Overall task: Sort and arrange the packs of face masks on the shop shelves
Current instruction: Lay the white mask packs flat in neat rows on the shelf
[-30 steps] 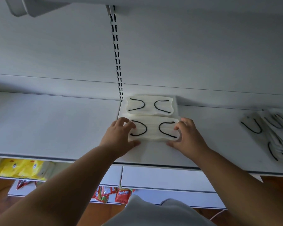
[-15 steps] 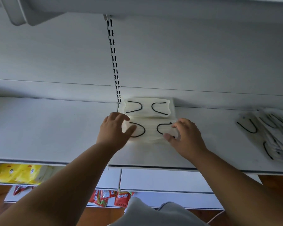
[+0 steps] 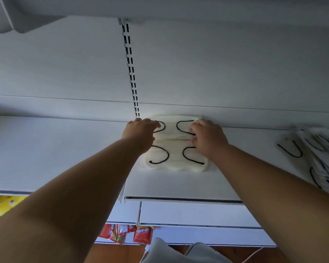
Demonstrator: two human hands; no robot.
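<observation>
Two white mask packs with black ear loops lie one behind the other on the white shelf (image 3: 46, 149). The rear pack (image 3: 176, 128) sits against the back panel, and the front pack (image 3: 176, 161) lies just before it. My left hand (image 3: 141, 133) lies over the rear pack's left end with its fingers stretched across the loop. My right hand (image 3: 207, 137) is at that pack's right end, fingers curled onto it. Both thumbs are hidden. Nothing touches the front pack.
A loose pile of mask packs (image 3: 321, 154) lies on the same shelf at the far right. A slotted upright rail (image 3: 130, 73) runs up the back panel. Below hang yellow packs (image 3: 0, 204) and red sachets (image 3: 141, 234).
Both hands have let go of the front pack and moved back onto the rear pack. The front pack now lies flat, close against the rear one.
</observation>
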